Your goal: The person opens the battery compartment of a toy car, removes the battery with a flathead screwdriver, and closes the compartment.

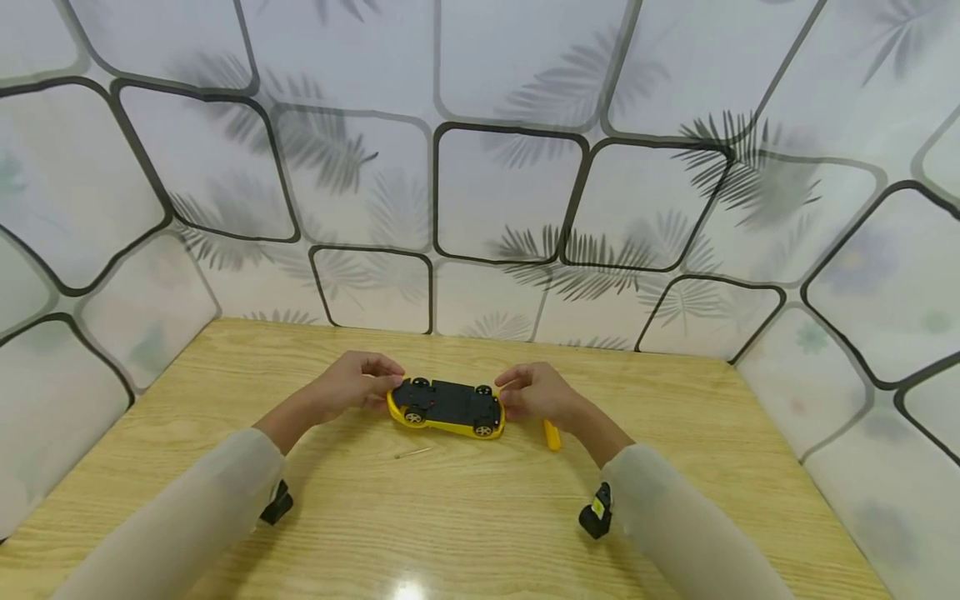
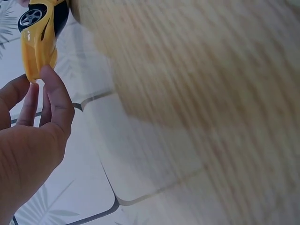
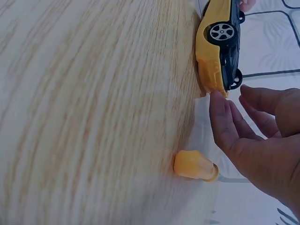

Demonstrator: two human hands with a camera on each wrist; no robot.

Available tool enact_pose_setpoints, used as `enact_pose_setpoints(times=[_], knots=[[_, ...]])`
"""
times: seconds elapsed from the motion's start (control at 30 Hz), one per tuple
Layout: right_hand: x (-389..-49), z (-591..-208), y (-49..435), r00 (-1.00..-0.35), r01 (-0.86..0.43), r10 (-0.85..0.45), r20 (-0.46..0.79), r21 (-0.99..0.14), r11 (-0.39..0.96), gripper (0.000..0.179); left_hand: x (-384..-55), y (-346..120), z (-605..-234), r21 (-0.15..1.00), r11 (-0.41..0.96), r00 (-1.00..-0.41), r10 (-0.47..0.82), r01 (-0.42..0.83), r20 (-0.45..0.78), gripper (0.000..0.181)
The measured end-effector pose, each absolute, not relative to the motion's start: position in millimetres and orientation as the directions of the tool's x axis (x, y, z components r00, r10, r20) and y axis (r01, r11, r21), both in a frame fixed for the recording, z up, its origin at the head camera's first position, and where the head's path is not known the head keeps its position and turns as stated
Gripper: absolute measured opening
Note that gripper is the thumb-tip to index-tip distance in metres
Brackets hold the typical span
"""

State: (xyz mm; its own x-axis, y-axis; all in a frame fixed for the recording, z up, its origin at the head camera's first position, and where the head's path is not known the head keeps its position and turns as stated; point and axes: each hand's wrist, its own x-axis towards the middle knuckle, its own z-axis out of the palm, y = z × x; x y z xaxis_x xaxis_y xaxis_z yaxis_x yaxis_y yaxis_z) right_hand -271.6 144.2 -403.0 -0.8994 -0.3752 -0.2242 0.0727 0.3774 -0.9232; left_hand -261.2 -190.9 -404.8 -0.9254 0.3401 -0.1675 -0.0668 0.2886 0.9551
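A yellow toy car (image 1: 447,406) lies upside down on the table, its black underside and wheels facing up. My left hand (image 1: 351,390) pinches the car's left end between thumb and fingers. In the left wrist view the fingertips (image 2: 47,71) meet the yellow tip of the body. At the other end, my right hand (image 1: 538,392) holds the car's edge. The right wrist view has its index fingertip against the yellow bodywork and the thumb beside the rear wheel. An orange handle-shaped piece (image 3: 194,165) lies close to the right hand.
A thin metal rod (image 1: 412,453) lies on the wooden table (image 1: 420,525) in front of the car. Patterned white panels (image 1: 487,200) stand behind the table and along both sides. Black devices (image 1: 596,512) are strapped at the wrists.
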Motion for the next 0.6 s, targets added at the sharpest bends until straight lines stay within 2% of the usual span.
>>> enact_pose_setpoints(times=[0.17, 0.33, 0.47, 0.6], knots=[[-271, -404, 144, -0.902, -0.057, -0.408, -0.139, -0.9, 0.433, 0.03, -261, -191, -402, 0.943, 0.331, -0.935, 0.333, -0.006, -0.123, 0.03], [-269, -405, 141, -0.884, -0.327, -0.465, 0.036, -0.759, 0.563, 0.028, -256, -185, -397, 0.836, 0.517, -0.946, 0.324, 0.185, 0.009, 0.025], [-267, -408, 137, -0.818, -0.531, -0.548, 0.176, -0.597, 0.601, 0.028, -251, -175, -394, 0.685, 0.623, -0.913, 0.373, 0.379, 0.166, 0.018], [-264, -408, 132, -0.74, -0.661, -0.62, 0.259, -0.45, 0.601, 0.027, -245, -165, -392, 0.55, 0.651, -0.849, 0.453, 0.523, 0.271, 0.014]])
